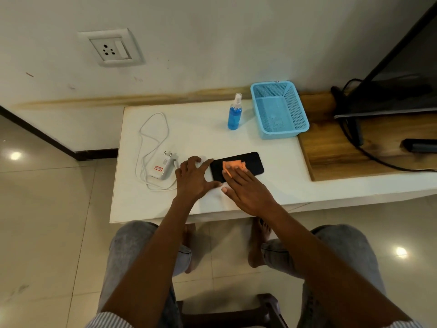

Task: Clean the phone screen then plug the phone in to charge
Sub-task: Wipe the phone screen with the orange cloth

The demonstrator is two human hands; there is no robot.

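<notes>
On white table [272, 185], phone [253, 162].

Single head-worn wide-angle view, looking steeply down and forward over the near counter [208, 138] toward the wall [212, 43].

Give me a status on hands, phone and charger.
Right hand pressing orange cloth on black phone; left hand spread flat, steadying phone's edge. White charger with cable unplugged on white table. Nothing in the way.

Right hand [248, 188] presses an orange cloth [234, 165] flat on the black phone [253, 162]; left hand [194, 178] steadies the phone's left end on the white tabletop [201, 138].
</notes>
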